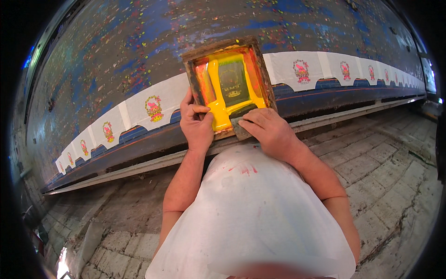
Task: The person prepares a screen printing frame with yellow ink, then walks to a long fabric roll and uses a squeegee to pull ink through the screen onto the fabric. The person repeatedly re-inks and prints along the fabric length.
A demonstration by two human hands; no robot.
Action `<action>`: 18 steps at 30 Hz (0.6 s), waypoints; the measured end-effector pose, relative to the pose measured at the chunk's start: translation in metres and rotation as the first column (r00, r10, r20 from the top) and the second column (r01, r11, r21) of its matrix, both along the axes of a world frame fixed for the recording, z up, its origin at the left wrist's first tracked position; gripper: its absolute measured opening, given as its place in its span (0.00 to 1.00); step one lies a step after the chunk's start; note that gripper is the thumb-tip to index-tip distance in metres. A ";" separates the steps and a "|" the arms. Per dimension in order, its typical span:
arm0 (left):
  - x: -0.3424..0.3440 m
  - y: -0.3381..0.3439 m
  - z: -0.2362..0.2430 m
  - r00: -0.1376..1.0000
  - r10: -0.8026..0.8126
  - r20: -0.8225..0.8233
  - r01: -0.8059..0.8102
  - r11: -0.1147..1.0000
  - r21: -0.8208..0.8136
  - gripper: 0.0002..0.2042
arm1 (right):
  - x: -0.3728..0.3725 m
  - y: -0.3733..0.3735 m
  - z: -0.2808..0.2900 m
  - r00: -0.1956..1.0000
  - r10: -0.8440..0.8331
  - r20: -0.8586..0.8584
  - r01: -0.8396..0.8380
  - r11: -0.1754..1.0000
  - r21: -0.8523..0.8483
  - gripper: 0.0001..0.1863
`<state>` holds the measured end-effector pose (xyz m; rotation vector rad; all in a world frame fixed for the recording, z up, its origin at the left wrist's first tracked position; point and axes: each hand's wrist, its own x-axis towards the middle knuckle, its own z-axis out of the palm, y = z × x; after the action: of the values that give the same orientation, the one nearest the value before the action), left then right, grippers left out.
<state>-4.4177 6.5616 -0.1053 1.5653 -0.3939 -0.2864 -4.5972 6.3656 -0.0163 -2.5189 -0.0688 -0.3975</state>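
Observation:
A wooden screen-printing frame (265, 76) lies tilted over a row of white fabric pieces (134, 104) on the long table. Yellow ink (217, 90) is spread inside it, with red and orange smears along its sides. A darker mesh window with a faint emblem shows in its middle. My left hand (197, 126) grips the frame's lower left side, thumb and fingers closed on the rail. In my right hand (269, 128) is a squeegee (240, 129), a dark, worn block held at the near end of the frame, its edge in the ink.
Printed emblems (301, 70) in red, yellow and green mark the fabric pieces on both sides. The long table (162, 37) is dark and spattered with paint. A rail (334, 120) runs along its near edge, above a brick-paved floor (371, 149).

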 end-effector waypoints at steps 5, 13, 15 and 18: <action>0.000 0.002 0.000 0.997 -0.017 0.073 0.011 0.996 0.085 0.10 | 0.024 -0.003 -0.016 0.991 -0.035 0.130 0.042 0.998 -0.050 0.19; -0.001 -0.002 0.001 0.996 -0.003 0.094 -0.004 0.997 0.079 0.10 | 0.122 -0.062 -0.016 0.992 -0.037 0.121 0.047 0.995 -0.088 0.25; 0.000 -0.003 0.001 0.990 -0.006 0.142 -0.009 0.995 0.102 0.10 | 0.138 -0.070 -0.014 0.988 -0.059 0.143 0.072 0.994 -0.087 0.26; -0.001 -0.002 0.001 0.982 -0.017 0.188 -0.006 0.993 0.120 0.09 | 0.141 -0.071 -0.014 0.994 -0.048 0.097 0.060 0.990 -0.124 0.27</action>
<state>-4.4186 6.5595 -0.1045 1.7162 -0.5373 -0.1682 -4.4559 6.2948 -0.0307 -2.6311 -0.0641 -0.5488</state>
